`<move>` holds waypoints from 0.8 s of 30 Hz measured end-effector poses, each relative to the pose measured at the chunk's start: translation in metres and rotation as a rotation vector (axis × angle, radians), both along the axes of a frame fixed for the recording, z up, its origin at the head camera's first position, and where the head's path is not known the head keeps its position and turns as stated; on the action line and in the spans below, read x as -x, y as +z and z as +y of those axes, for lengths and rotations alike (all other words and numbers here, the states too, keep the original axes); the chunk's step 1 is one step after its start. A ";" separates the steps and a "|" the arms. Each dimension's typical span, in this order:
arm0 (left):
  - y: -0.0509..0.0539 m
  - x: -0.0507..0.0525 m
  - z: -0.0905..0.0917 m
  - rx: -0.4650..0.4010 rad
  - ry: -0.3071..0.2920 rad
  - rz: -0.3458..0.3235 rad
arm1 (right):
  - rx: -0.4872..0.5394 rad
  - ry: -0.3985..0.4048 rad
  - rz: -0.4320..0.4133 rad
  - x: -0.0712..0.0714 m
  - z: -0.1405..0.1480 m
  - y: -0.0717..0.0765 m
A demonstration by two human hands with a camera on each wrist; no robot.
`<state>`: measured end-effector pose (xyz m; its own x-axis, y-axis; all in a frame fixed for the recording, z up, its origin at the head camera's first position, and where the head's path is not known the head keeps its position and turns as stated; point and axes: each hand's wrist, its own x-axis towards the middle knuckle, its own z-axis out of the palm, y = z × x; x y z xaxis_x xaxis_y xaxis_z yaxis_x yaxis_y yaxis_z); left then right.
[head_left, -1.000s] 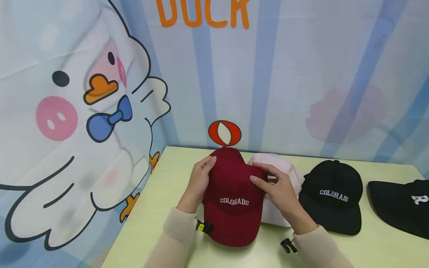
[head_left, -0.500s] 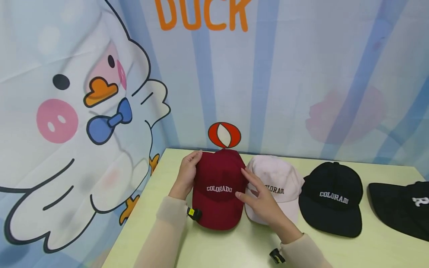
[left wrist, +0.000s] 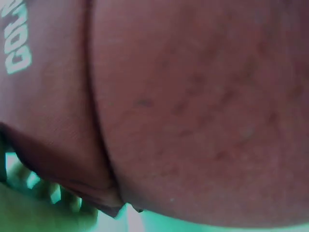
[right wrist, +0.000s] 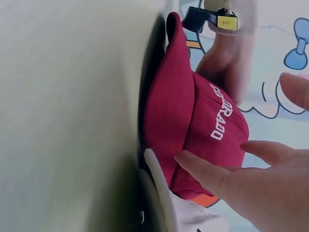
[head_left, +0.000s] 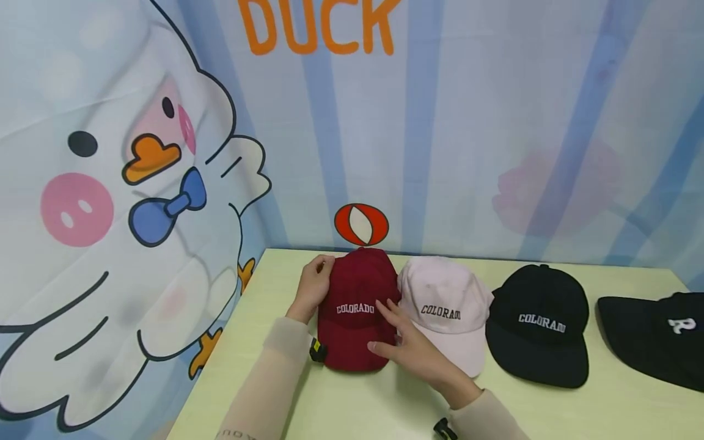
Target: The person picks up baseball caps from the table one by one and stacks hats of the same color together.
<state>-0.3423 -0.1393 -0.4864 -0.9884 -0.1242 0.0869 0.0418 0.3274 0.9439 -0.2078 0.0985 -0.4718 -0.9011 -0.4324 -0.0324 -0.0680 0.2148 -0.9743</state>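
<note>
A red baseball cap (head_left: 359, 278) with white COLORADO lettering lies on the table, its brim toward me. My left hand (head_left: 311, 288) grips its left edge; in the left wrist view those fingers (left wrist: 41, 208) are partly hidden beside the cap's rim, and red cloth fills most of the picture. Spread fingers of my right hand (head_left: 415, 348) reach over the cap's right side, one close to the lettering. The right wrist view has the thumb and a finger close against the cap (right wrist: 169, 106); firm contact is hard to judge.
A pale pink COLORADO cap (head_left: 442, 284) sits right beside the red one, partly behind my right hand. Farther right are a black COLORADO cap (head_left: 541, 305) and a black cap with a white R (head_left: 632, 324). A printed duck backdrop (head_left: 467, 122) stands behind the table (head_left: 352, 409).
The red cap has come down and left from above the pink cap onto the table. My right hand has loosened from its upper edge and shifted lower and left, fingers spread.
</note>
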 end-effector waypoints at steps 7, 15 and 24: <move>0.001 -0.018 0.011 0.269 0.130 0.113 | -0.023 0.023 -0.024 -0.001 -0.005 -0.005; 0.024 -0.064 0.038 0.426 -0.062 0.074 | -0.013 0.021 -0.021 -0.001 -0.005 -0.006; 0.011 -0.073 0.059 0.578 -0.161 -0.031 | -0.028 0.028 -0.022 -0.001 -0.007 -0.011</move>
<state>-0.2693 -0.0808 -0.4750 -0.9941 0.0857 0.0671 0.1089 0.7797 0.6167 -0.2072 0.0916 -0.4829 -0.8876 -0.4561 -0.0640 -0.0534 0.2399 -0.9693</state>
